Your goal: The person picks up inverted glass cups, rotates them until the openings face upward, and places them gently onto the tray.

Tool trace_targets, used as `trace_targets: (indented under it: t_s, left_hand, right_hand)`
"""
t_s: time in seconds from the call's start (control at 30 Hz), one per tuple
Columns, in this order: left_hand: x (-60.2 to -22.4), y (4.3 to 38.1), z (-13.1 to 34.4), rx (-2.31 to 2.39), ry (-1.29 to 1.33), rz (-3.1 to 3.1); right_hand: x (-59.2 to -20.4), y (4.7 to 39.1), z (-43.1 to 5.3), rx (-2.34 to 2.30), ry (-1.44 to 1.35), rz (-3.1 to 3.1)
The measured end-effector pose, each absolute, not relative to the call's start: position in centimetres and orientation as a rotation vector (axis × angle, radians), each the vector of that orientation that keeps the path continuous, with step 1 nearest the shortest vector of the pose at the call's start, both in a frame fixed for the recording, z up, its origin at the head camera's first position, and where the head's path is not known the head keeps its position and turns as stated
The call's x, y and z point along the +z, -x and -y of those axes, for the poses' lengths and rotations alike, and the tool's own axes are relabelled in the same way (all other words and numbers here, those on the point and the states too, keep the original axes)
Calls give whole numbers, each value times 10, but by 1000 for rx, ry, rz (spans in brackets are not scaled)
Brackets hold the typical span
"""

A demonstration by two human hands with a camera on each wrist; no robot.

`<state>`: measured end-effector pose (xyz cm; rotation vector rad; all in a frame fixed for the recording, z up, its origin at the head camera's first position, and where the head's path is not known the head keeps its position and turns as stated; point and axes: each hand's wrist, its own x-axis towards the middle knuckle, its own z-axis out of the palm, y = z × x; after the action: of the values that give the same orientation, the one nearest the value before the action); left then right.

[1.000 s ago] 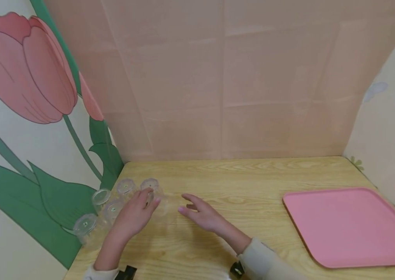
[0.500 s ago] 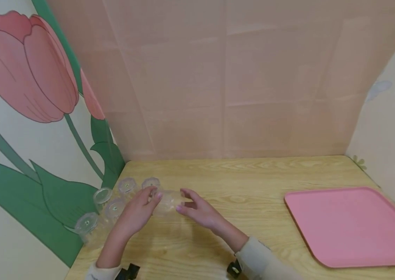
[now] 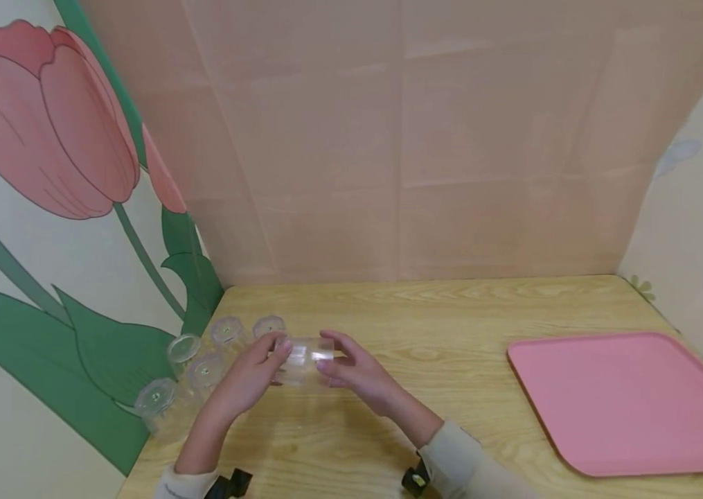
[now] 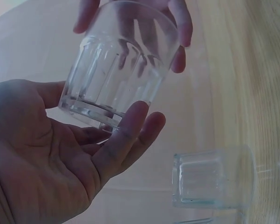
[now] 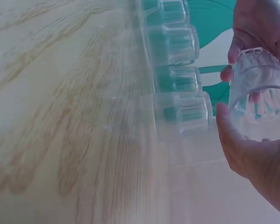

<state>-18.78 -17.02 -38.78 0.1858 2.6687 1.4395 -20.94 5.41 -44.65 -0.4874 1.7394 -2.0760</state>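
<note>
Gripping base end of colourless, transparent, ribbed tumbler point(image 3: 304, 362): left hand point(image 3: 250, 374), thumb and fingers around it. Right hand point(image 3: 359, 374) holds rim end, fingers curved about it. Tumbler lies sideways between hands, raised above pale wood-grain table point(image 3: 426, 319). Near left hand, five similar transparent tumblers point(image 3: 155, 398) on table, most base-up. Pink rectangular tray point(image 3: 632, 405) with rounded corners at table's right, well apart from hands.
</note>
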Motion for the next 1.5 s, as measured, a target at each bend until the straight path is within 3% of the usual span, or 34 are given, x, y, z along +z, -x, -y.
trace_targets:
  t_s: [0.57,1.5]
  left_hand:
    - [-390,194,166,1170,-184,-2800]
    - [-403,232,173,924,-263,-3122]
  right_hand:
    - [-438,210,-69,-2059,488,-1925]
    - [-416,218,-125,-1750,548,-2393]
